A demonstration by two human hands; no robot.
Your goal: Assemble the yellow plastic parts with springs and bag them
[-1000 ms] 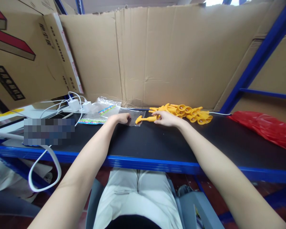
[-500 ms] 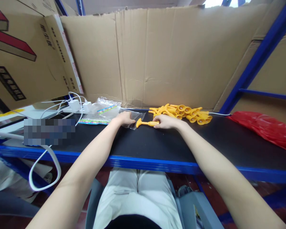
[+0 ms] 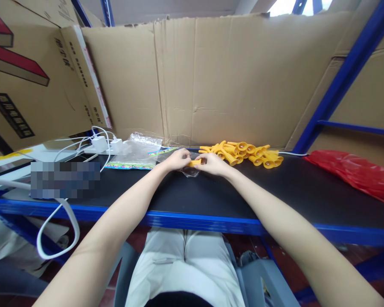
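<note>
A yellow plastic piece (image 3: 196, 162) spans the small gap between my two hands, its left end hidden at my left fingers. My right hand (image 3: 213, 164) is closed around its right part. Fingers bent, my left hand (image 3: 179, 159) pinches at a clear plastic bag (image 3: 191, 172), which spreads under both hands; how much of the piece is inside the bag I cannot tell. Just right of my right hand lies a pile of similar yellow pieces (image 3: 240, 151) with flared, cup-like ends.
Flat clear bags with colourful printed strips (image 3: 132, 158) lie left of my hands. White chargers and cables (image 3: 99, 143) stand farther left, a red plastic bag (image 3: 348, 172) at the right. Cardboard (image 3: 237, 81) walls the back; a blue rail (image 3: 198, 222) edges the black tabletop (image 3: 205, 196).
My right hand has moved left with the yellow piece, bringing its T-shaped end to my left hand, where it is now hidden. My left hand has shifted slightly right.
</note>
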